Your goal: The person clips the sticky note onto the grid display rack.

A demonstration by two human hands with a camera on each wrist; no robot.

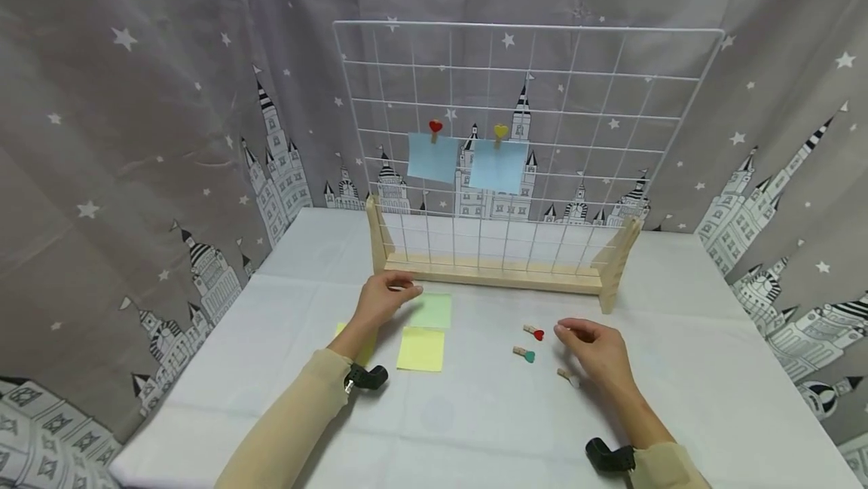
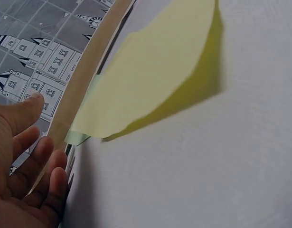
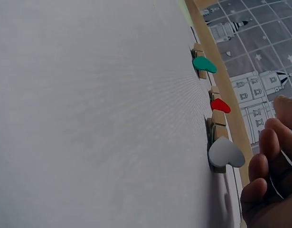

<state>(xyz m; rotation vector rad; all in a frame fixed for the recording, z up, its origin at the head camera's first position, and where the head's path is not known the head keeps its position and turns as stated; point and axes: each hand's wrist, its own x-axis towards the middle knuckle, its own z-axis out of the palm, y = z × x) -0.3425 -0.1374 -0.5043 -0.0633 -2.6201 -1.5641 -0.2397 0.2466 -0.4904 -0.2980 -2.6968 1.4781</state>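
Observation:
My left hand [image 1: 385,297] hovers beside the green sticky note [image 1: 432,311], holding nothing, its fingers loosely bent. In the left wrist view a yellow sticky note [image 2: 150,71] with a lifted edge lies apart from the fingers [image 2: 58,183]. Another yellow note [image 1: 366,347] is partly hidden under the left forearm. My right hand [image 1: 598,352] is empty too, fingers relaxed, just right of three small wooden clothespins. These carry a red heart [image 1: 539,334], a green heart [image 1: 528,356] and a greyish-white heart [image 3: 226,152].
Behind the notes stands a white wire grid [image 1: 563,112] on a wooden base [image 1: 502,276]. Two blue notes hang on it, the left one [image 1: 432,159] under a red-heart clothespin [image 1: 435,127], the right one [image 1: 498,169] under a yellow-heart clothespin [image 1: 500,132]. A castle-patterned curtain [image 1: 169,135] surrounds the white table.

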